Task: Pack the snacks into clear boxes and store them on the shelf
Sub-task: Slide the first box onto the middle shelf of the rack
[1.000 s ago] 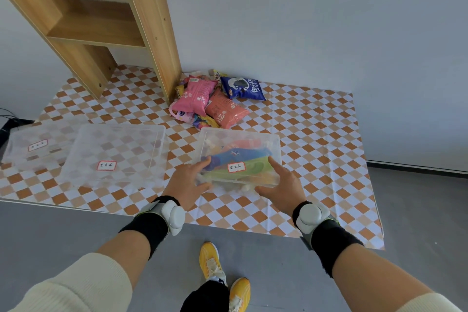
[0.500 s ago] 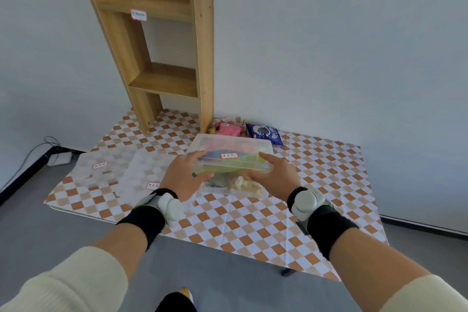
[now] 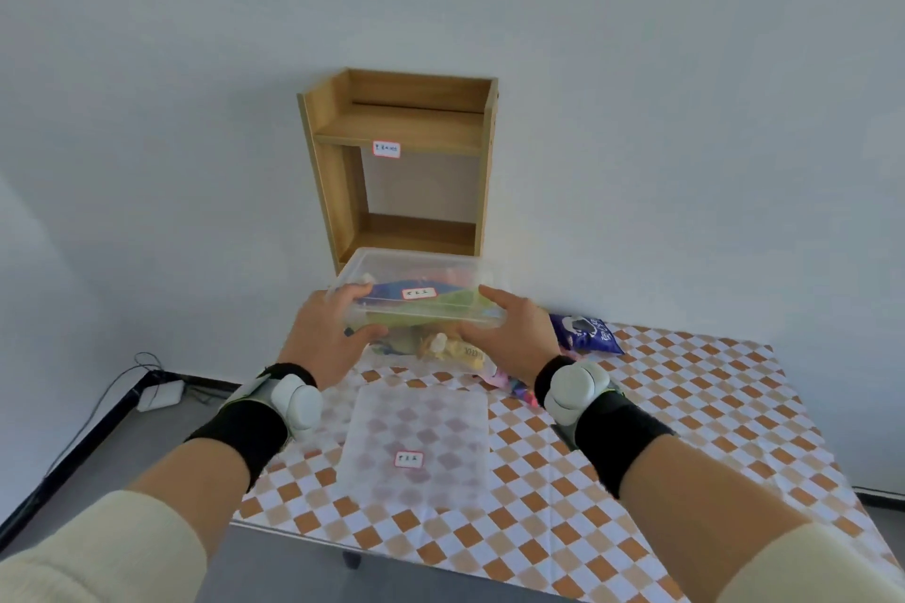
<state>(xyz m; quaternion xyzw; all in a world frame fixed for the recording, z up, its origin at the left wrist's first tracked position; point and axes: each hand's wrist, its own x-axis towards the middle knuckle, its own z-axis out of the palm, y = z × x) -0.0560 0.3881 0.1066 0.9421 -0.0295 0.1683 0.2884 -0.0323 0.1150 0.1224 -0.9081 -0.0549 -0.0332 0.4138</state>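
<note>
Clear rectangular plastic box (image 3: 455, 311), colourful snack packets (image 3: 392, 291) inside, held in the air just before the wooden shelf (image 3: 338, 191). Left hand (image 3: 328, 338) grips its left end, right hand (image 3: 509, 333) its right. Frosted flat lid (image 3: 416, 436) lies nearer than the shelf.

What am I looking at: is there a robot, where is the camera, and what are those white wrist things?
No robot: a person works with bare hands, and the camera sits on their head, looking forward and down. The left hand and right hand grip the two ends of a clear box of colourful snacks, held above the checkered table in front of the wooden shelf. The white pods on black wristbands are worn devices; their purpose is not shown. On the table lie a blue snack bag, loose snacks below the box, and a flat labelled plastic piece, box or lid I cannot tell.
</note>
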